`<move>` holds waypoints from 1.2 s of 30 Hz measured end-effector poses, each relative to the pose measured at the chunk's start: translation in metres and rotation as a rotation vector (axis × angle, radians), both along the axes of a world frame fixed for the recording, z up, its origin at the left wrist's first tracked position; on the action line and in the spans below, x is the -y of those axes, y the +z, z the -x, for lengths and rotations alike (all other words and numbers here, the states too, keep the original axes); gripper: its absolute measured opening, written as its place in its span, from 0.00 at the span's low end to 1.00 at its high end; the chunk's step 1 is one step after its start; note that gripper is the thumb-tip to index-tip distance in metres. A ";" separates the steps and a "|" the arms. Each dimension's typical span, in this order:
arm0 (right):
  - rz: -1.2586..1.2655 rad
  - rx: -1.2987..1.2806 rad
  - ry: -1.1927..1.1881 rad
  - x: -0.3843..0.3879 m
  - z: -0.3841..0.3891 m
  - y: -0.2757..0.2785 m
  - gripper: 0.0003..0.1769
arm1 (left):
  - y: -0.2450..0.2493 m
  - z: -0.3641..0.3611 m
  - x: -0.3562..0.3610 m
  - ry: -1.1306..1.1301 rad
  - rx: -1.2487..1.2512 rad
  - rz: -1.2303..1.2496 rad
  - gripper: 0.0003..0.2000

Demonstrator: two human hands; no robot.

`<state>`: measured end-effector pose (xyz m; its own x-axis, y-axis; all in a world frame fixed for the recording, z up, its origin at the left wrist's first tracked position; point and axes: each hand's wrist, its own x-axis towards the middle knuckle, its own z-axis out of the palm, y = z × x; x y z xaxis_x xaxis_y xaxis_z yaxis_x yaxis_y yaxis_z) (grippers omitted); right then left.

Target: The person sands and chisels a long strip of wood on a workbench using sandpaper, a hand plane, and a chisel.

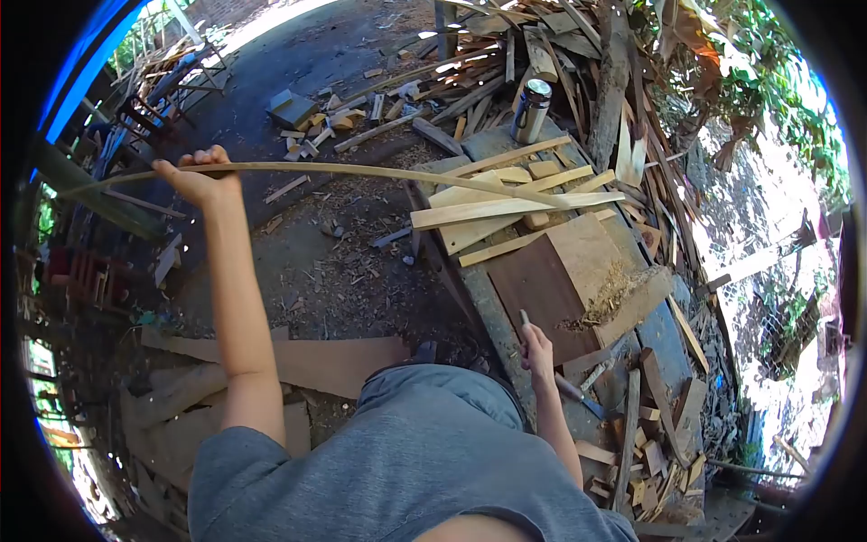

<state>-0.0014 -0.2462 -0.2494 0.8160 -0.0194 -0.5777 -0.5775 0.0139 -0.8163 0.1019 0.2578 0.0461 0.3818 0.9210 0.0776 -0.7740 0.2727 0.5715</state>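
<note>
My left hand point(203, 176), raised at the left, is closed round a long, thin wooden strip point(361, 170). The strip runs across to the workbench, where its far end lies over other pale wood pieces. Low over the near side of the bench, my right hand point(538, 350) is closed on a short, slim, greyish stick-like thing point(524, 317), whose exact kind I cannot make out. Beside that hand lies a dark brown board point(533, 294). A lighter board point(587, 257) with wood shavings point(607, 303) adjoins it. Below is a tool with a blue-grey blade point(591, 406).
A metal tumbler point(531, 112) stands at the bench's far end. Pale wood strips point(515, 210) lie crossed on the bench. Scrap timber point(623, 81) is heaped behind it, and offcuts point(646, 461) pile up at the near right. Wood blocks point(293, 108) and chips litter the ground.
</note>
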 end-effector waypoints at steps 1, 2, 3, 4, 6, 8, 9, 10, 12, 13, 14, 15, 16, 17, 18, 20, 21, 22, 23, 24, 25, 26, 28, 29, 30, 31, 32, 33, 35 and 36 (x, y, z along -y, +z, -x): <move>0.021 -0.005 0.055 -0.003 0.000 -0.003 0.25 | -0.010 -0.006 0.016 0.024 -0.033 0.107 0.28; -0.002 -0.012 0.068 -0.005 0.001 -0.005 0.25 | -0.028 -0.013 0.026 0.007 -0.035 0.175 0.27; -0.027 -0.021 0.080 -0.009 0.002 -0.004 0.25 | -0.044 -0.019 0.040 0.037 -0.092 0.216 0.27; -0.024 -0.027 0.069 -0.012 0.002 -0.002 0.25 | -0.059 -0.024 0.055 0.021 -0.163 0.320 0.26; -0.021 0.013 0.089 -0.019 0.001 0.002 0.24 | -0.102 -0.030 0.073 -0.025 -0.247 0.328 0.23; -0.040 0.000 0.088 -0.020 -0.001 0.001 0.24 | -0.148 -0.031 0.090 -0.110 -0.276 0.291 0.19; -0.062 -0.013 0.097 -0.020 -0.002 0.000 0.24 | -0.157 -0.029 0.103 -0.089 -0.381 0.334 0.17; -0.056 0.009 0.125 -0.019 -0.002 0.003 0.23 | -0.172 -0.020 0.105 -0.188 -0.443 0.299 0.14; -0.124 -0.001 0.139 -0.015 -0.001 0.008 0.23 | -0.187 -0.008 0.106 -0.264 -0.470 0.311 0.13; -0.192 -0.008 0.166 -0.013 -0.001 0.010 0.24 | -0.189 -0.003 0.107 -0.328 -0.491 0.327 0.12; -0.191 -0.008 0.165 -0.013 -0.002 0.014 0.24 | -0.192 -0.001 0.109 -0.308 -0.536 0.357 0.10; -0.258 -0.007 0.185 -0.014 -0.003 0.018 0.23 | -0.192 0.003 0.113 -0.305 -0.534 0.357 0.10; -0.325 -0.006 0.207 -0.017 -0.005 0.020 0.22 | -0.192 0.009 0.115 -0.317 -0.538 0.362 0.10; -0.325 -0.005 0.213 -0.018 -0.008 0.020 0.22 | -0.192 0.014 0.116 -0.328 -0.542 0.367 0.10; -0.416 0.006 0.257 -0.020 -0.012 0.021 0.23 | -0.195 0.018 0.116 -0.317 -0.559 0.369 0.16; -0.510 0.015 0.312 -0.027 -0.020 0.023 0.24 | -0.202 0.026 0.115 -0.294 -0.592 0.391 0.20; -0.586 -0.015 0.306 -0.032 -0.025 0.028 0.26 | -0.203 0.030 0.116 -0.282 -0.628 0.412 0.25; -0.664 -0.046 0.296 -0.037 -0.028 0.030 0.28 | -0.206 0.035 0.116 -0.271 -0.647 0.404 0.32; -0.671 -0.046 0.297 -0.041 -0.031 0.028 0.28 | -0.208 0.040 0.116 -0.267 -0.648 0.399 0.32; -0.728 -0.063 0.315 -0.046 -0.034 0.025 0.30 | -0.209 0.044 0.117 -0.267 -0.660 0.438 0.32; -0.785 -0.080 0.336 -0.051 -0.038 0.023 0.32 | -0.210 0.049 0.117 -0.265 -0.670 0.479 0.32; -0.789 -0.079 0.341 -0.056 -0.041 0.021 0.32 | -0.213 0.055 0.120 -0.253 -0.697 0.478 0.32; -0.828 -0.031 0.370 -0.066 -0.044 0.022 0.34 | -0.219 0.066 0.122 -0.263 -0.704 0.521 0.32; -0.830 -0.038 0.373 -0.068 -0.046 0.023 0.34 | -0.225 0.072 0.124 -0.281 -0.712 0.568 0.32; -0.871 0.001 0.364 -0.069 -0.049 0.025 0.34 | -0.236 0.076 0.126 -0.266 -0.742 0.565 0.37; -0.911 0.039 0.356 -0.070 -0.050 0.025 0.33 | -0.241 0.080 0.132 -0.259 -0.745 0.569 0.37; -0.954 0.037 0.306 -0.067 -0.051 0.018 0.32 | -0.246 0.084 0.138 -0.320 -0.745 0.617 0.36; -0.959 0.029 0.311 -0.065 -0.051 0.020 0.32 | -0.250 0.086 0.144 -0.381 -0.744 0.663 0.36; -1.004 0.067 0.150 -0.058 -0.049 0.031 0.26 | -0.261 0.087 0.158 -0.446 -0.756 0.710 0.36; -0.972 0.073 0.107 -0.054 -0.051 0.033 0.23 | -0.250 0.086 0.173 -0.453 -0.785 0.746 0.36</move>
